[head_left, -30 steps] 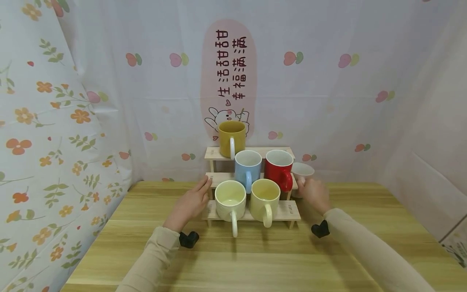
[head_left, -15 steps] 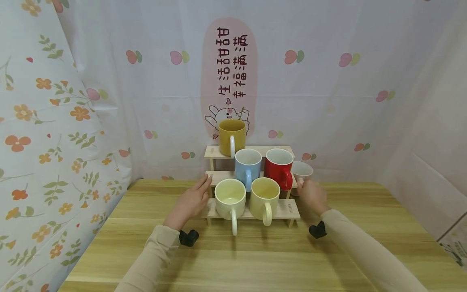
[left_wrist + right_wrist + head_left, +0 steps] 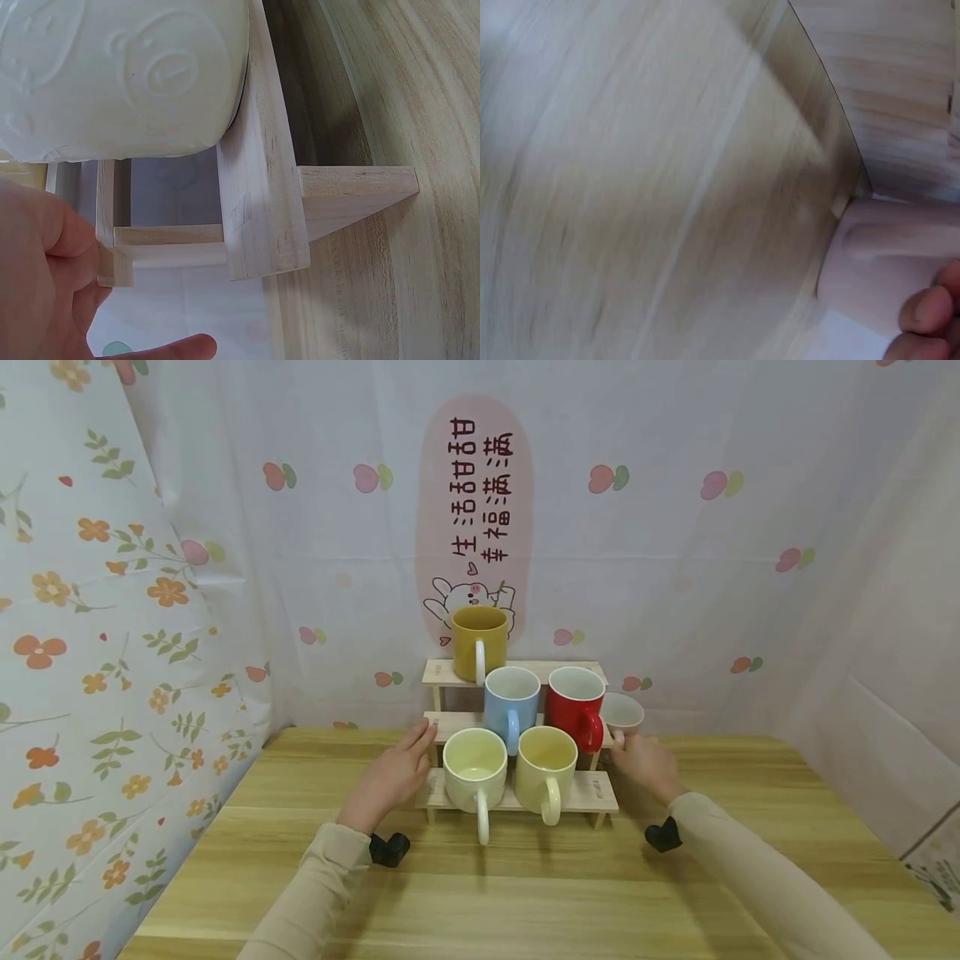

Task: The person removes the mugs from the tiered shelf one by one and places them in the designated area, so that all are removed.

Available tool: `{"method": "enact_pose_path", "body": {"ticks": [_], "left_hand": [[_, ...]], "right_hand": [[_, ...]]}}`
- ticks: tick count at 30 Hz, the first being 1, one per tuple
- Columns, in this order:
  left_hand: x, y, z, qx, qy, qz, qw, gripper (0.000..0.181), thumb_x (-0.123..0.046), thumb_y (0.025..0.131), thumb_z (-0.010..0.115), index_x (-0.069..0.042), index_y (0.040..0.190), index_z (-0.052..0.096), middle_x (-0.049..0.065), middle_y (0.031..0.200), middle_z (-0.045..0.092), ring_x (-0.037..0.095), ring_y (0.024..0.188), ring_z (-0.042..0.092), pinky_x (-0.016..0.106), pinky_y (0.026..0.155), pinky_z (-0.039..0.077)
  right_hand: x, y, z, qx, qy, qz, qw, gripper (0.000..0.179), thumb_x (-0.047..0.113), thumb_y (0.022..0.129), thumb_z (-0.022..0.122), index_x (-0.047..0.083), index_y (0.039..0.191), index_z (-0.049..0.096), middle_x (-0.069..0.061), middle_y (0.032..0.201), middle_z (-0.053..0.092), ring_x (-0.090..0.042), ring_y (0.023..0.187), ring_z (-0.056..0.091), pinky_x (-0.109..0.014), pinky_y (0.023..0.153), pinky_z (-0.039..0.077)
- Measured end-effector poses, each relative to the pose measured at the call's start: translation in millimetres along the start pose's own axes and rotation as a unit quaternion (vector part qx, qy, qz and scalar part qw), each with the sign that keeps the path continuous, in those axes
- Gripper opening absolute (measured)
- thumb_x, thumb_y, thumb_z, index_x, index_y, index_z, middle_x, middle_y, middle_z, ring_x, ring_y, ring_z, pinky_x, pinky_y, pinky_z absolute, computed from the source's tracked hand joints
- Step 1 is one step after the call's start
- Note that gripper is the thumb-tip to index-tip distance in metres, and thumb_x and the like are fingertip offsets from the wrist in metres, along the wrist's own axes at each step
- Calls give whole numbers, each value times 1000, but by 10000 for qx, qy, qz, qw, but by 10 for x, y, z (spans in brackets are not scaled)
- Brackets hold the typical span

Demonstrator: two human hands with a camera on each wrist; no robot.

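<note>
A wooden three-tier rack (image 3: 525, 802) stands at the back of the table with several mugs on it. My left hand (image 3: 390, 781) holds the left end of its middle tier; in the left wrist view the fingers (image 3: 71, 236) meet the wood, with one digit stretched out below. My right hand (image 3: 648, 764) grips a pale pink mug (image 3: 624, 714) by its handle, just right of the rack and partly behind the red mug (image 3: 570, 702). In the right wrist view the pink mug (image 3: 877, 285) shows at the lower right, fingertips beside it.
A mustard mug (image 3: 480, 639) sits on the top tier. The blue mug (image 3: 504, 702) shares the middle tier with the red one. A pale green mug (image 3: 468, 785) and a pale yellow mug (image 3: 536, 781) occupy the bottom tier. Patterned cloth (image 3: 675, 610) hangs behind.
My right hand shifts only very slightly, still on the pink mug. My left hand stays at the rack, and the mugs on it keep their places.
</note>
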State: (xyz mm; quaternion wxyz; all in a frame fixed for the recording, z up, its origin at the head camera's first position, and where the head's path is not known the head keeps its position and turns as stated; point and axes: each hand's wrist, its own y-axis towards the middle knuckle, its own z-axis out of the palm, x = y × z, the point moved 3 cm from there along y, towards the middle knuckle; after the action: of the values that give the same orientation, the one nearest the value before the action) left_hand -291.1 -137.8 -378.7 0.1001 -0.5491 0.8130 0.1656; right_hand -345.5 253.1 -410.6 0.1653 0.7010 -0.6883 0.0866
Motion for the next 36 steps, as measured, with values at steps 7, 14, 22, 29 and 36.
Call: {"method": "enact_pose_path", "body": {"ticks": [7, 14, 22, 29, 36], "left_hand": [[0, 1, 22, -51, 57, 46, 10000, 51, -21, 102, 35, -8, 151, 30, 12, 157, 24, 40, 129, 45, 50, 102, 39], [2, -4, 36, 10, -26, -68, 10000, 51, -22, 102, 35, -11, 152, 28, 10, 158, 23, 40, 129, 45, 50, 102, 40], [7, 0, 27, -14, -119, -89, 9999, 51, -22, 102, 34, -10, 152, 28, 10, 158, 23, 41, 128, 47, 50, 103, 39], [3, 1, 26, -98, -48, 10, 9999, 51, -21, 102, 35, -8, 151, 29, 12, 158, 24, 41, 127, 47, 50, 102, 40], [8, 0, 28, -46, -73, -30, 10000, 51, -21, 102, 34, -9, 151, 28, 11, 158, 23, 40, 129, 45, 50, 102, 40]], "right_hand": [[-82, -34, -42, 317, 66, -59, 9995, 52, 49, 97, 33, 4, 102, 60, -18, 89, 64, -30, 73, 60, -38, 50, 43], [-49, -70, -162, 323, -64, -232, 9992, 61, 54, 97, 31, 6, 106, 68, -18, 94, 68, -30, 77, 62, -38, 50, 45], [44, -96, -379, 165, -158, -512, 9984, 44, 43, 96, 44, 8, 89, 70, -3, 64, 53, -19, 58, 47, -29, 44, 33], [107, -160, -572, 11, -328, -689, 9971, 45, 39, 95, 43, 12, 61, 55, 2, 53, 40, -14, 49, 37, -25, 42, 25], [171, -178, -694, 87, -353, -637, 9973, 47, 41, 95, 41, 17, 55, 43, 4, 52, 35, -12, 49, 32, -25, 43, 21]]}}
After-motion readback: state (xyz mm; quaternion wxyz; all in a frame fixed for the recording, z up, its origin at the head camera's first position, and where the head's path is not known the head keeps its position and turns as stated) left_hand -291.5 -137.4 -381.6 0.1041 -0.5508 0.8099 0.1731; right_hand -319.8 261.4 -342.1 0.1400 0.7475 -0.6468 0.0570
